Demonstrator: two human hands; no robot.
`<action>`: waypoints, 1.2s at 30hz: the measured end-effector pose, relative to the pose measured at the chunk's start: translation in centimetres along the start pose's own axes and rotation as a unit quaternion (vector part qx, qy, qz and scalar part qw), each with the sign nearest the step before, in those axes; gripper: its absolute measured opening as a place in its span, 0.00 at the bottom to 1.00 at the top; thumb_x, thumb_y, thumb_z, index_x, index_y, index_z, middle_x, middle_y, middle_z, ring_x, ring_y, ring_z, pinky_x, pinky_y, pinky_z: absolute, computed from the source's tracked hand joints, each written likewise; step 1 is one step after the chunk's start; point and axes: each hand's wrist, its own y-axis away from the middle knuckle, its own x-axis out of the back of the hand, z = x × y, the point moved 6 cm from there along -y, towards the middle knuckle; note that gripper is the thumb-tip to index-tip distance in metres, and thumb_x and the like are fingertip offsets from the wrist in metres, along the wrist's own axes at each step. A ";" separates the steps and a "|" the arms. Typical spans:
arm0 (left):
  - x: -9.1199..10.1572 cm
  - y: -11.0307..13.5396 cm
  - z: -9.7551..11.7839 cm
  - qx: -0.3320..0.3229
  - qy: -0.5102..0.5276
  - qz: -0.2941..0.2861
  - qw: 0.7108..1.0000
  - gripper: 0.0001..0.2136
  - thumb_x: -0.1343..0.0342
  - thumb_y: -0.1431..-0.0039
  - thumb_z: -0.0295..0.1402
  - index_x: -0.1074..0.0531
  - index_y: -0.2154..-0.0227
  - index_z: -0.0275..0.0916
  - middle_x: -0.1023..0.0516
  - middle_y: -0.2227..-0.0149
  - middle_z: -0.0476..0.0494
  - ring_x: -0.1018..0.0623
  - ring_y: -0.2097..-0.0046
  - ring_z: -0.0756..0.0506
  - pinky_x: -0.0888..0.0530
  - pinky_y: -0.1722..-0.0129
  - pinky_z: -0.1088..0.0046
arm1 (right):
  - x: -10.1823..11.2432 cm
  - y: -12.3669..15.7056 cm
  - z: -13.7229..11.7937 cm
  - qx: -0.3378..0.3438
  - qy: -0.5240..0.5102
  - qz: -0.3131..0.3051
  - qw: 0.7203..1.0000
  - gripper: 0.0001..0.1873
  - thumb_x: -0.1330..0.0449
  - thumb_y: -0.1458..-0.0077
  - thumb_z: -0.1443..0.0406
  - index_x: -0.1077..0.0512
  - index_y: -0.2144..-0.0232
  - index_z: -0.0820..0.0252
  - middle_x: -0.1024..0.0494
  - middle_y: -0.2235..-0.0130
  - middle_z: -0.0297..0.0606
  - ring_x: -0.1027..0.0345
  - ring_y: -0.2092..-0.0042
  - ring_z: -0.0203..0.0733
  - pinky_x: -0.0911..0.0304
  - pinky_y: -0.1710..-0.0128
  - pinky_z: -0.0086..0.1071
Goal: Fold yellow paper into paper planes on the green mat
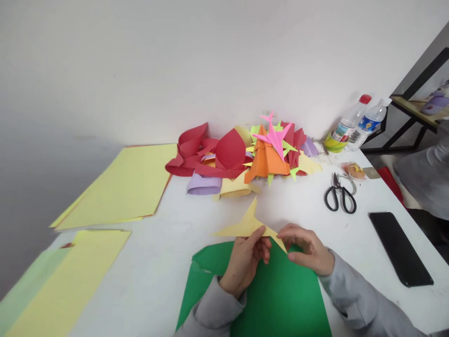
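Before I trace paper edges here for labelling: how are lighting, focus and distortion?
Head view: soft, even light, only faint shadows beneath the yellow paper shape held by the left hand and right hand, all sharp; table edges splay from wide-angle distortion; the wall dims at left; the phone shows no strong glare.

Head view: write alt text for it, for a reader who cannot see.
The left hand and right hand pinch a pointed yellow paper shape over a green sheet on a white table. Behind lie a pile of folded paper, yellow sheets, scissors, a phone and two bottles.
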 end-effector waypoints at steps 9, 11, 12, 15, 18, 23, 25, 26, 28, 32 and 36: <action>0.0 0.0 0.0 0.002 0.010 0.003 1.000 0.18 0.34 0.57 0.44 0.30 0.85 0.33 0.29 0.85 0.50 0.34 0.86 0.54 0.37 0.88 0.79 | -0.1 0.2 0.8 -0.009 -0.020 0.011 1.000 0.18 0.37 0.45 0.59 0.28 0.52 0.57 0.29 0.59 0.40 0.33 0.62 0.39 0.36 0.61 0.34; -0.1 0.0 0.0 -0.002 0.013 -0.001 1.000 0.18 0.34 0.57 0.44 0.29 0.84 0.33 0.28 0.85 0.50 0.34 0.86 0.54 0.37 0.88 0.78 | -0.1 0.2 1.1 -0.022 -0.036 0.015 0.999 0.18 0.37 0.46 0.60 0.27 0.53 0.57 0.29 0.60 0.39 0.33 0.63 0.39 0.37 0.62 0.33; -0.1 0.0 0.0 -0.006 0.014 -0.004 1.000 0.18 0.34 0.57 0.44 0.29 0.84 0.33 0.28 0.84 0.50 0.34 0.86 0.54 0.37 0.88 0.78 | -0.2 0.2 1.3 -0.031 -0.047 0.018 0.998 0.18 0.36 0.47 0.60 0.27 0.53 0.57 0.28 0.60 0.39 0.33 0.63 0.39 0.37 0.63 0.33; -0.2 0.1 0.0 -0.020 0.003 -0.011 1.000 0.19 0.34 0.56 0.45 0.28 0.84 0.33 0.28 0.84 0.49 0.32 0.86 0.53 0.35 0.87 0.78 | -0.4 0.2 2.1 -0.063 -0.097 0.032 0.993 0.17 0.34 0.50 0.60 0.26 0.57 0.56 0.26 0.63 0.36 0.31 0.64 0.38 0.37 0.64 0.32; -0.2 0.3 0.0 -0.035 -0.019 -0.013 0.999 0.19 0.35 0.56 0.46 0.28 0.83 0.33 0.27 0.84 0.48 0.31 0.85 0.53 0.34 0.87 0.78 | -0.7 0.2 2.5 -0.079 -0.150 0.043 0.985 0.14 0.33 0.50 0.59 0.26 0.60 0.56 0.23 0.64 0.35 0.29 0.65 0.38 0.36 0.63 0.33; -0.5 0.5 -0.3 -0.054 -0.061 -0.024 0.996 0.20 0.36 0.55 0.49 0.27 0.82 0.33 0.26 0.83 0.48 0.30 0.85 0.52 0.33 0.86 0.77 | -0.6 0.0 2.2 -0.046 -0.142 0.066 0.987 0.13 0.34 0.48 0.58 0.26 0.60 0.55 0.23 0.67 0.35 0.28 0.68 0.38 0.34 0.66 0.34; -0.6 0.5 -0.4 -0.055 -0.069 -0.031 0.996 0.21 0.36 0.54 0.49 0.27 0.82 0.33 0.26 0.84 0.47 0.30 0.85 0.51 0.33 0.86 0.77 | -0.3 -0.1 1.5 -0.002 -0.059 0.081 0.995 0.10 0.35 0.47 0.60 0.24 0.61 0.55 0.25 0.67 0.36 0.29 0.68 0.38 0.34 0.67 0.33; -0.6 0.5 -0.5 -0.055 -0.072 -0.034 0.995 0.21 0.36 0.54 0.49 0.27 0.82 0.33 0.27 0.84 0.47 0.30 0.85 0.52 0.33 0.86 0.77 | -0.1 -0.1 1.1 0.022 -0.006 0.089 0.996 0.08 0.36 0.46 0.61 0.24 0.62 0.55 0.25 0.67 0.37 0.30 0.67 0.38 0.34 0.67 0.32; -0.6 0.5 -0.7 -0.052 -0.078 -0.039 0.995 0.21 0.37 0.53 0.49 0.26 0.83 0.33 0.27 0.85 0.47 0.30 0.85 0.52 0.33 0.85 0.77 | 0.1 0.0 0.4 0.057 0.081 0.109 0.989 0.06 0.36 0.45 0.64 0.22 0.63 0.55 0.25 0.67 0.38 0.30 0.66 0.38 0.34 0.67 0.32; -0.6 0.6 -0.8 -0.048 -0.089 -0.041 0.994 0.22 0.37 0.53 0.51 0.26 0.82 0.33 0.27 0.85 0.47 0.30 0.84 0.51 0.32 0.85 0.77 | 0.5 0.2 -0.1 0.077 0.131 0.150 0.977 0.05 0.36 0.45 0.64 0.22 0.65 0.54 0.25 0.65 0.39 0.29 0.64 0.39 0.33 0.67 0.32; -0.6 0.7 -0.7 -0.055 -0.107 -0.041 0.992 0.22 0.38 0.53 0.51 0.26 0.81 0.34 0.27 0.84 0.47 0.29 0.84 0.51 0.32 0.84 0.77 | 0.8 0.2 0.1 0.055 0.129 0.175 0.974 0.04 0.34 0.49 0.62 0.21 0.68 0.55 0.23 0.66 0.40 0.28 0.64 0.41 0.32 0.64 0.34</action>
